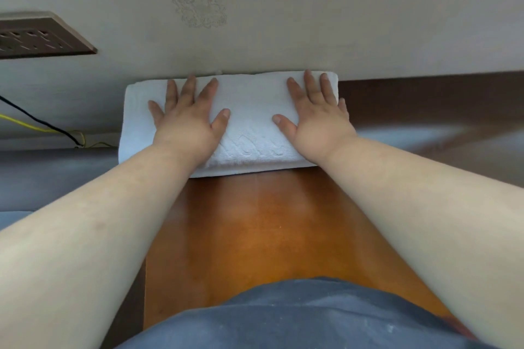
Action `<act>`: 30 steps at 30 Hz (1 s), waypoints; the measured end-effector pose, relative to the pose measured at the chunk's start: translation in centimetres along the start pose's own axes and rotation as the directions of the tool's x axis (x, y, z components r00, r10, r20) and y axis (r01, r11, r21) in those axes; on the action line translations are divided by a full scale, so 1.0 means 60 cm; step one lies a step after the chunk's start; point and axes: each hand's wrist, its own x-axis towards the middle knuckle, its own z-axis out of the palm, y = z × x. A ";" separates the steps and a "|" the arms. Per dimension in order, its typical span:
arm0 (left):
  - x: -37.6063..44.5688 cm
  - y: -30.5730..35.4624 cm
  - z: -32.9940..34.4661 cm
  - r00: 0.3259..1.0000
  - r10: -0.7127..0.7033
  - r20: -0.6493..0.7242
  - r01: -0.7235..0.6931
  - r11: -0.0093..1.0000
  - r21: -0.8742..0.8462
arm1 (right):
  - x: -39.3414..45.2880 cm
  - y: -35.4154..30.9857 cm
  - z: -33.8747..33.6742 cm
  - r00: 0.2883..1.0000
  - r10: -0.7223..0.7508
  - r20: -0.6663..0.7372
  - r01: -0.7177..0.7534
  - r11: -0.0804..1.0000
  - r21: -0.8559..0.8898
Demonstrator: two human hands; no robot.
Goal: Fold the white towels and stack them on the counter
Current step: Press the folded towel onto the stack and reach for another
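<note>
Nearest the lens, I see a blue-grey garment point(297, 317) filling the bottom edge of the head view, and beyond it the orange-brown wooden counter point(255, 229) running away toward the wall point(283, 22).

1. Task item. One folded white towel point(249, 110) lies flat at the far end of the counter, its far edge against the base of the wall. A raised woven pattern shows on its near half. I cannot tell from this view whether it is one towel or several stacked.

2. Left hand point(187, 119). It lies palm down on the left part of the towel, fingers straight and spread, thumb pointing inward. It presses flat; nothing is clasped.

3. Right hand point(317, 116). It lies palm down on the right part of the towel, fingers straight, little finger at the towel's right end. It also presses flat, with no grasp.

4. Both bare forearms reach in from the lower corners, with the counter showing between them.

5. Surroundings. A dark socket panel point(42, 37) sits on the wall at upper left. Black and yellow cables point(42, 125) run below it, left of the towel. A faint ornamental mark point(200, 7) shows on the wall above the towel.
</note>
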 end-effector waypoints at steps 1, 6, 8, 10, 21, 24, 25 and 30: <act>0.000 0.001 0.001 1.000 0.001 0.000 -0.001 1.000 0.008 | -0.001 0.000 0.003 1.000 0.004 -0.009 -0.004 1.000 0.006; -0.012 0.010 0.010 0.999 -0.031 -0.043 0.033 0.999 0.033 | 0.005 0.005 0.001 0.999 -0.006 0.032 0.007 1.000 -0.031; -0.012 0.012 0.004 0.999 -0.043 -0.006 0.043 0.998 0.043 | 0.003 0.002 -0.012 0.997 -0.019 0.070 0.020 1.000 -0.017; -0.014 0.016 -0.009 0.997 -0.064 0.033 0.062 0.996 0.063 | -0.006 0.001 -0.037 0.997 -0.048 0.061 0.049 0.999 -0.012; -0.156 0.274 -0.209 0.904 0.407 -0.128 -0.405 0.913 0.043 | -0.221 0.139 -0.272 0.988 0.100 -0.116 -0.090 0.992 0.086; -0.228 0.355 -0.275 0.843 0.520 -0.140 -0.515 0.854 0.072 | -0.332 0.221 -0.347 0.983 0.164 -0.077 -0.163 0.986 0.022; -0.253 0.381 -0.296 0.838 0.529 -0.134 -0.522 0.849 0.084 | -0.373 0.250 -0.375 0.980 0.185 -0.073 -0.185 0.983 0.002; -0.390 0.551 -0.372 0.804 0.576 -0.149 -0.575 0.816 0.055 | -0.609 0.388 -0.496 0.948 0.246 -0.201 -0.250 0.968 0.003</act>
